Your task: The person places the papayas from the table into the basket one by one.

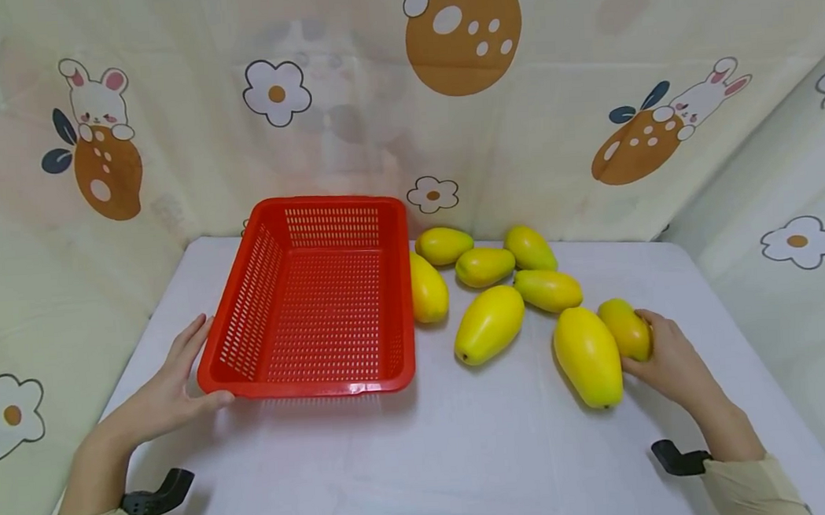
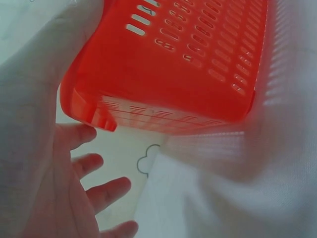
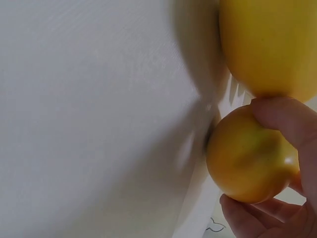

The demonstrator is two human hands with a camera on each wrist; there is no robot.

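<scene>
My right hand [image 1: 668,358] grips a small yellow mango [image 1: 626,329] at the right of the table, thumb on one side and fingers on the other. The right wrist view shows the thumb and fingers around this mango [image 3: 250,156]. A larger yellow papaya-like fruit [image 1: 588,358] lies directly beside it. At the left, my left hand [image 1: 168,390] is at the near left corner of a red plastic basket [image 1: 320,318], its fingers extended along the outside and the thumb by the rim. In the left wrist view those fingers [image 2: 110,194] are spread and straight. No fruit shows in the basket.
Several more yellow fruits lie right of the basket, among them a big one [image 1: 490,325], one against the basket wall [image 1: 428,288] and a greenish one [image 1: 529,249] at the back. A patterned curtain [image 1: 349,151] hangs behind the white table [image 1: 467,459].
</scene>
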